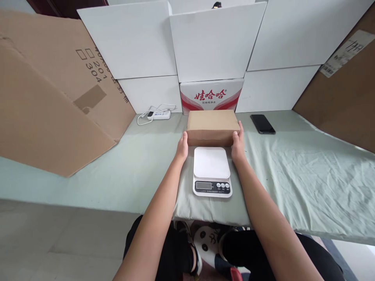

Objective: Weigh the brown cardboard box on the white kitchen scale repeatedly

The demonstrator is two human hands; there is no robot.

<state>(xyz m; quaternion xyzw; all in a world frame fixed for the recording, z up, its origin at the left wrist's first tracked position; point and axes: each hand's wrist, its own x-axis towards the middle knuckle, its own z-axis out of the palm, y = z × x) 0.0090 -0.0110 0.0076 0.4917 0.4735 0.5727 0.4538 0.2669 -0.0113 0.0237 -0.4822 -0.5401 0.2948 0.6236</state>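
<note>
Between my two hands is a closed brown cardboard box [213, 121], just behind the kitchen scale. My left hand [183, 146] presses against the box's left side, thumb up near its front corner. On the opposite side, my right hand [238, 143] grips the right end, with its thumb on the front face and fingers along the side. The white kitchen scale [212, 171] lies flat on the cloth between my forearms, nothing on its square plate. Its small display looks blank, and round buttons sit beside it. Whether the box rests on the cloth or is slightly raised, I cannot tell.
White boxes [209, 47] form a wall at the back, one with red lettering [210, 95]. A white power strip [159, 115] with a cable lies back left, a black phone [263, 124] back right. Large cardboard panels [52, 89] flank the green tablecloth [131, 171].
</note>
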